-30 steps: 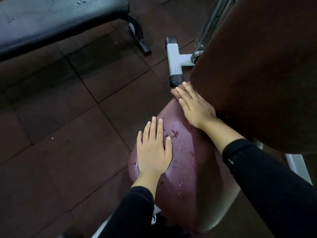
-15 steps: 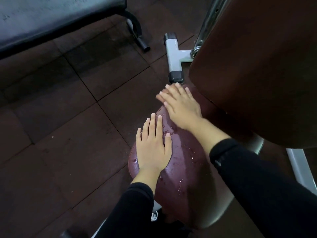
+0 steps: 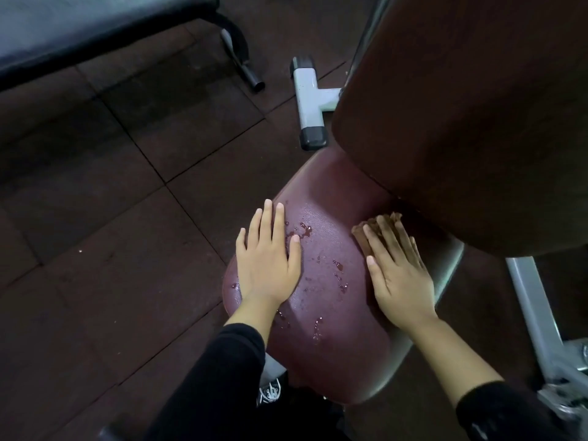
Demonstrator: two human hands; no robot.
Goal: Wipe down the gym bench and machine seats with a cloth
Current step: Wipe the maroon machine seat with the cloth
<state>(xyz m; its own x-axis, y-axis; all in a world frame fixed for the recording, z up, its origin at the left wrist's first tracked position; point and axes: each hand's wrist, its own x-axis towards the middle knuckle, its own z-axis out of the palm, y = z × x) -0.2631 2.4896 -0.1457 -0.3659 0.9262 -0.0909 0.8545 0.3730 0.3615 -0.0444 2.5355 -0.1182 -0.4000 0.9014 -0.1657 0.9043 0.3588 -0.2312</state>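
Observation:
A maroon machine seat (image 3: 327, 198) fills the lower middle, dotted with water drops. My left hand (image 3: 269, 259) lies flat on the seat's left edge, fingers straight. With its fingers extended, my right hand (image 3: 397, 272) presses a brown cloth (image 3: 380, 226) onto the seat's right side. Only the cloth's far end shows past my fingertips. The maroon backrest (image 3: 471, 122) rises just behind the cloth, at the upper right.
A black padded bench (image 3: 79, 30) with a curved black leg (image 3: 241, 58) stands at the upper left. A grey machine foot (image 3: 310, 100) lies on the dark rubber floor tiles beyond the seat. Grey frame parts (image 3: 537, 319) stand at the right. A shoe (image 3: 270, 391) shows below the seat.
My right hand has slid with the cloth from the seat's far end back toward me along its right side. My left hand has stayed flat on the left edge.

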